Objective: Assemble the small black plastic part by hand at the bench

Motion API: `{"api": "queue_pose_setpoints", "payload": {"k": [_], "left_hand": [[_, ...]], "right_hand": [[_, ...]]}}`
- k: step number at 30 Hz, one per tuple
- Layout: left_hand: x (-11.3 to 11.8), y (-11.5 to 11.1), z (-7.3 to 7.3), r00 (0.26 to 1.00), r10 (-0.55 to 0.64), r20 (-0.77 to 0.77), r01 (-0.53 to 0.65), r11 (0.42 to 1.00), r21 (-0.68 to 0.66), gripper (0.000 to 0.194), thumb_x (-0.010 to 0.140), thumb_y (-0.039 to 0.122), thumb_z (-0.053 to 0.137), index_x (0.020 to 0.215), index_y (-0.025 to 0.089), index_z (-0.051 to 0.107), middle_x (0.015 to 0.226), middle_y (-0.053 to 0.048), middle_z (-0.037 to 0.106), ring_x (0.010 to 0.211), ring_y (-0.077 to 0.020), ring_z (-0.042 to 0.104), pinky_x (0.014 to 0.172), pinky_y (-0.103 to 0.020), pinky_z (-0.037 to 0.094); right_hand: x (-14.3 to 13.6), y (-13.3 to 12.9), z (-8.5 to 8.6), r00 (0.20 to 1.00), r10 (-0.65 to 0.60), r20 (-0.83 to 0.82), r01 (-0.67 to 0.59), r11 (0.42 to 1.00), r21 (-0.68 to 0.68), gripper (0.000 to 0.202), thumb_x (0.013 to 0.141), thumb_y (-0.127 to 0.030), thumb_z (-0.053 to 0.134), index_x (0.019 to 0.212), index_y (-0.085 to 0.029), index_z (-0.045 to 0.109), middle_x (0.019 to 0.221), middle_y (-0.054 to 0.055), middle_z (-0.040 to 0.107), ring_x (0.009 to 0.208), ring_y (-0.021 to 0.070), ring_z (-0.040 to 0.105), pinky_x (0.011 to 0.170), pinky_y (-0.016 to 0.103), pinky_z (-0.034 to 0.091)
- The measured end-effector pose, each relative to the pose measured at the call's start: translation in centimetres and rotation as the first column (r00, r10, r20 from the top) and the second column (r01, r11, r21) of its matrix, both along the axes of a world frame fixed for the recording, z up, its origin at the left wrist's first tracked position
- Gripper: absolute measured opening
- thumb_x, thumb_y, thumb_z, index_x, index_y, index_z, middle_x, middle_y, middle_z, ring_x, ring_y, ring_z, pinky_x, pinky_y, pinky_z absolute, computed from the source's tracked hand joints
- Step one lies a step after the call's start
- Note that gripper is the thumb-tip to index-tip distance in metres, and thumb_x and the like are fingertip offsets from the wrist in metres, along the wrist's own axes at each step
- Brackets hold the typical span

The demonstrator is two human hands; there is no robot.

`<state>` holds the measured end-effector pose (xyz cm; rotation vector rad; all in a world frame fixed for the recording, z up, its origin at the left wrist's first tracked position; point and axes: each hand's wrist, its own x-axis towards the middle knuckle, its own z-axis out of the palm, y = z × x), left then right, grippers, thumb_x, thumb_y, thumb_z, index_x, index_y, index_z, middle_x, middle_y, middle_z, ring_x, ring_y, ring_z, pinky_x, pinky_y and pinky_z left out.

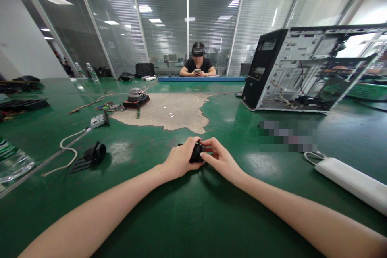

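Over the green tabletop in front of me, my left hand [186, 154] is wrapped round a small black device [197, 152]. Its exact kind cannot be made out, as my fingers cover much of it. From the other side, my right hand [222, 158] pinches the device's right end between thumb and fingertips. To the left lies a black plastic part [95, 152] with a round, lens-like end and a slatted flat piece. A metal bracket [99, 119] with a pale cord [65, 145] rests beyond it.
An open computer case [266, 72] stands at the right, with a white power strip [350, 179] nearer me. Bare board [181, 109] shows through the torn green covering [169, 225]. A motor-like metal part [137, 96] sits behind. A plastic bottle [13, 159] lies left. Across sits a person [198, 64] holding a phone.
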<state>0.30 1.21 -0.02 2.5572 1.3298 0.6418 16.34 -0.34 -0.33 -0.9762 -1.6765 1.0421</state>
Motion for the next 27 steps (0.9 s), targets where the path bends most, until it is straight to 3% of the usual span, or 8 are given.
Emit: {"api": "queue_pose_setpoints", "payload": {"k": [4,11,16,23,27], "left_hand": [[0.03,-0.1,0.17,1.0,0.009,0.002,-0.009,1.0,-0.011,0.06,0.068,0.041,0.057,0.117,0.024,0.028,0.111,-0.005,0.051,0.087,-0.0234,0.058,0.068,-0.032,0.045],[0.02,-0.09,0.15,1.0,0.017,0.002,-0.017,0.999,-0.027,0.062,0.067,0.039,0.06,0.117,0.025,0.027,0.11,-0.005,0.051,0.089,-0.0238,0.057,0.07,-0.033,0.044],[-0.02,-0.09,0.07,1.0,0.005,0.004,-0.005,1.0,-0.011,0.06,0.067,0.038,0.059,0.117,0.024,0.028,0.112,-0.005,0.05,0.088,-0.0236,0.057,0.07,-0.033,0.045],[-0.06,0.06,-0.07,1.0,0.006,-0.001,-0.006,1.0,-0.003,0.063,0.066,0.04,0.061,0.117,0.024,0.027,0.114,-0.006,0.049,0.091,-0.0242,0.056,0.073,-0.034,0.044],[-0.09,0.04,-0.01,1.0,0.005,-0.009,-0.006,1.0,-0.014,0.062,0.067,0.039,0.06,0.118,0.024,0.027,0.114,-0.006,0.049,0.091,-0.0243,0.056,0.072,-0.034,0.044]], "right_hand": [[0.02,0.04,-0.18,0.999,-0.012,-0.043,0.015,0.998,0.068,0.011,0.076,-0.026,0.051,0.086,-0.021,0.051,0.091,0.002,0.054,0.092,0.016,0.054,0.07,0.026,0.049],[-0.08,0.26,-0.36,0.999,-0.04,-0.007,0.039,0.997,-0.065,0.022,0.074,-0.027,0.054,0.094,-0.021,0.047,0.093,0.003,0.055,0.079,0.0139,0.057,0.065,0.027,0.05],[-0.04,0.06,0.0,1.0,-0.024,0.003,0.024,0.998,-0.054,0.017,0.072,-0.024,0.055,0.087,-0.02,0.048,0.086,0.001,0.056,0.079,0.0141,0.056,0.067,0.028,0.048],[0.44,0.6,-0.14,0.974,-0.219,-0.063,0.214,0.974,-0.07,0.02,0.07,-0.029,0.057,0.085,-0.018,0.049,0.079,0.001,0.054,0.07,0.0129,0.054,0.061,0.026,0.047],[0.19,0.56,-0.01,0.997,-0.053,-0.05,0.047,0.993,-0.106,0.023,0.07,-0.029,0.059,0.089,-0.018,0.052,0.083,0.002,0.06,0.074,0.0143,0.058,0.067,0.028,0.048]]}}
